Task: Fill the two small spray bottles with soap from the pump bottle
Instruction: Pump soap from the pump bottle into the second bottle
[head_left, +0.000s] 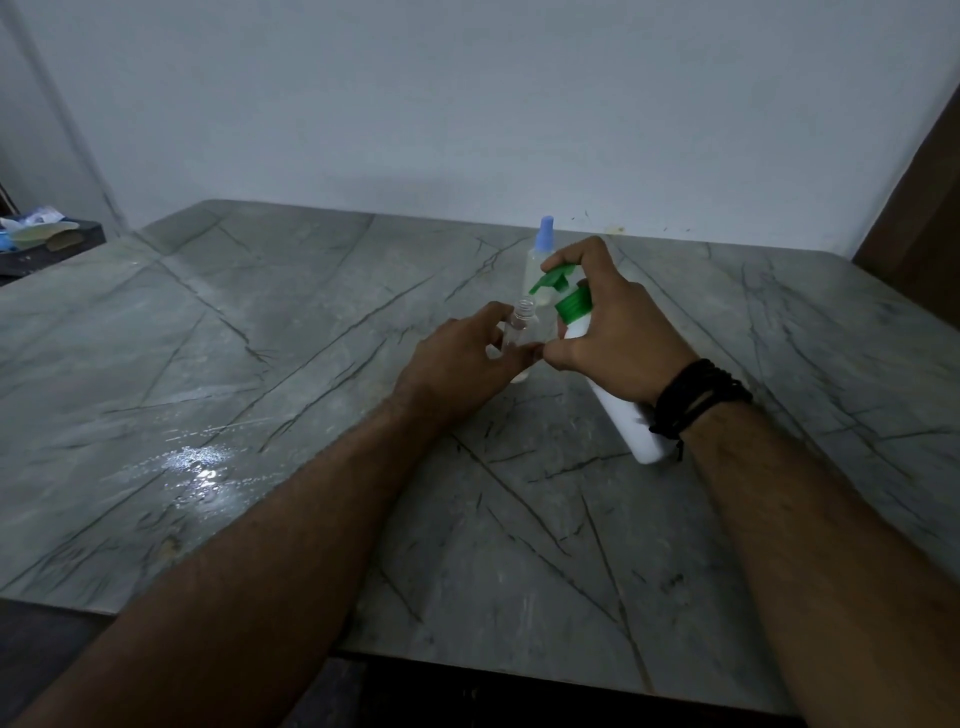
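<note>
**A:** Pump bottle (623, 410), where is it?

**B:** In the right hand (618, 322), tilted, its white body running back under the wrist with the base low over the table (260, 322). I cannot tell whether the base touches the marble. The fingers curl around the neck just below the green collar, and the index finger lies over the top of the green pump head (553, 278). The spout points left.

**A:** And what does it point at?

**B:** The small clear bottle (519, 327), uncapped, with its threaded mouth bare. It stands close below and left of the spout. The left hand (462, 358) holds it, thumb and fingers curled round the lower body. The two hands touch or nearly touch at the fingertips.

**A:** The second spray bottle?

**B:** The capped spray bottle (537, 260) stands upright just behind the hands, with a pale blue cap on top. The right hand's fingers partly cover it.

**A:** How much room around them?

**B:** Plenty to the left: a wide stretch of grey veined marble, with a bright glare patch (200, 462) near the left front. The near edge runs below the forearms, and the far edge meets a pale wall (467, 104) not far behind the capped bottle. To the right the tabletop continues toward a brown panel (919, 218) at the corner. Off the far left sits a dark tray of clutter (47, 236), well apart. The right wrist wears a black bracelet (698, 397).
</note>
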